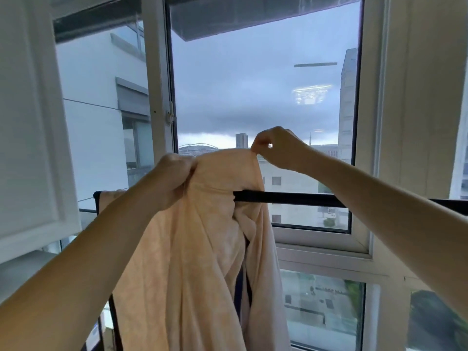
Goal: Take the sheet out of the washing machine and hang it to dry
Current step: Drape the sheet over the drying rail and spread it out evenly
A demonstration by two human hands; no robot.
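Peach sheet [192, 249] hangs below grips: left hand [172, 178] clenches top edge, right hand [276, 148] pinches it.

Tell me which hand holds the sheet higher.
The right hand: it pinches the top edge of the sheet above the black rail, while the left hand grips bunched fabric lower down.

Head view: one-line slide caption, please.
Left hand and right hand hold the peach sheet by its top edge above the black rail.
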